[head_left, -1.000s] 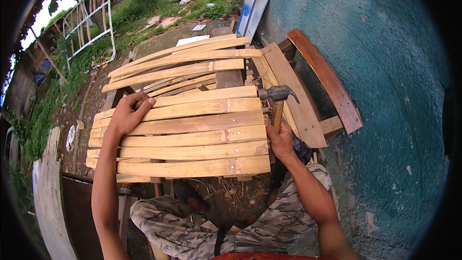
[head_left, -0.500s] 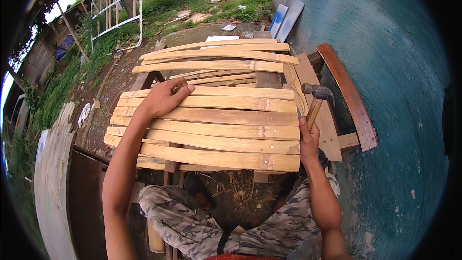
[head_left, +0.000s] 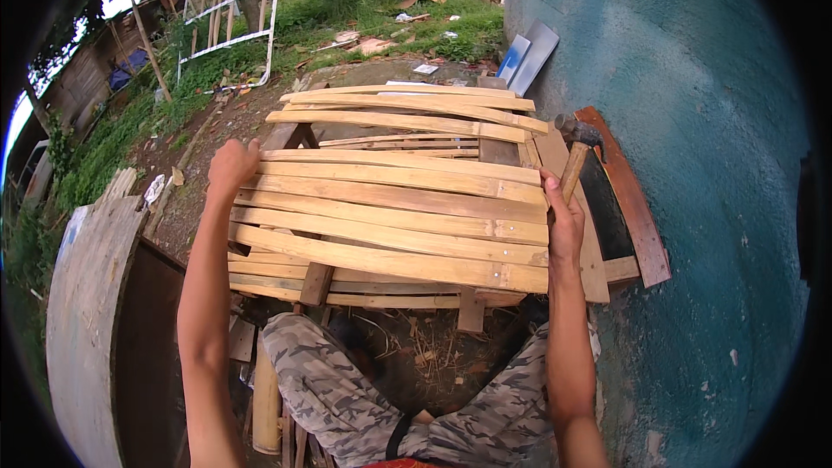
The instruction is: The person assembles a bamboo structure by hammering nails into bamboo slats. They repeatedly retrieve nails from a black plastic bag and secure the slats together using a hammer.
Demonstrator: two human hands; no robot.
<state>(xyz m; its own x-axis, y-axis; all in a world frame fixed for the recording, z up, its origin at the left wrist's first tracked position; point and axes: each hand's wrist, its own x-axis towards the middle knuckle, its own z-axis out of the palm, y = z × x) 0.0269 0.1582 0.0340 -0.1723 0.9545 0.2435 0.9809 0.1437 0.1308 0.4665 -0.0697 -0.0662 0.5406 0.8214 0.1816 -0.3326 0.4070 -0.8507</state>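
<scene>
Between the person's two outstretched arms lies a rack of pale wooden slats [head_left: 394, 208], laid roughly side by side across darker cross-supports, seen from above with camouflage-trousered knees below it.

At the rack's left end, the left hand [head_left: 232, 165] curls over the ends of the upper slats, fingers closed on the wood, steadying it. At the opposite end, the right hand [head_left: 562, 218] is closed around the wooden handle of a hammer [head_left: 574, 149], whose metal head sits just beyond the hand, away from the body, above the slats' right ends. The same hand also rests against the end of a slat.

Just beyond the right hand, a reddish board [head_left: 633, 199] leans by a teal-painted wall [head_left: 693, 121]. To the far side of the left hand there is bare earth and grass, with a curved grey sheet [head_left: 82, 312] lower down beside the left arm.

As for progress, most slats near the body already lie close together, and small nail heads show near the right ends of the closest ones, so these seem fixed. Further from the hands the slats are spaced and crooked, with gaps between them, so they likely remain to be aligned and nailed. Whether every near slat is fastened cannot be told.
</scene>
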